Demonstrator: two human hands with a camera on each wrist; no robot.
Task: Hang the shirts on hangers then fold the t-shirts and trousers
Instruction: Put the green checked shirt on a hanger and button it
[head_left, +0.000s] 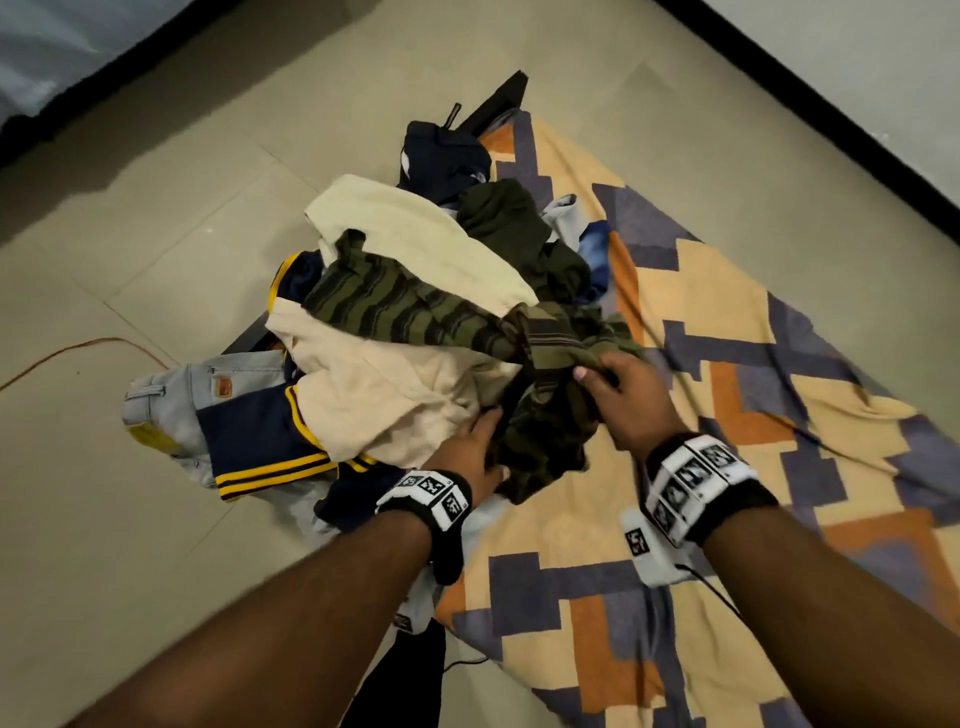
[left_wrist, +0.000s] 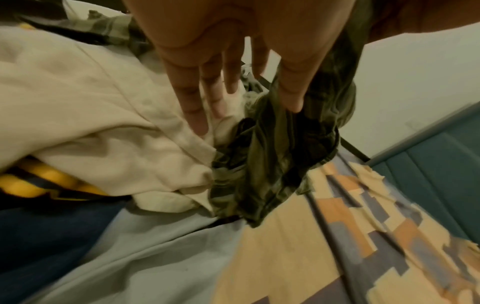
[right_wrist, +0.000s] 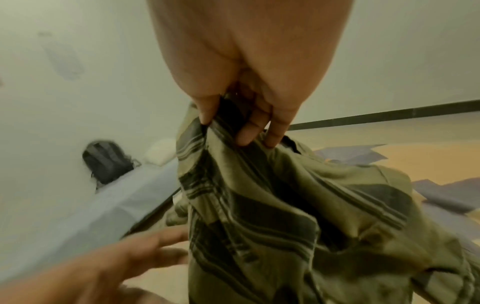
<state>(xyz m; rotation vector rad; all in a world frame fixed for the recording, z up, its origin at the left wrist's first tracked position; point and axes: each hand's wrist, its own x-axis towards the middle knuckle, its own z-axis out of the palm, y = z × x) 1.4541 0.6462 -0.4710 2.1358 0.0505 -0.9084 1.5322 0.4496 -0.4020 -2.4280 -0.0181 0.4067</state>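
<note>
- The task looks barely begun: the clothes pile (head_left: 395, 312) lies unsorted on the floor, beside the patterned blanket (head_left: 701, 291); nothing looks hung or folded, and no hanger shows clearly.
- The right hand (head_left: 626, 397) pinches the green striped shirt (head_left: 405, 306) at the pile's near edge.
- The left hand (head_left: 467, 452), fingers straight, touches the cream garment (head_left: 384, 389).

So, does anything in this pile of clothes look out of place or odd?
Mostly an ordinary heap. The light jeans and navy yellow-striped garment spill off the patterned blanket onto the tiled floor. An orange cord trails loose on the floor beside the pile.
</note>
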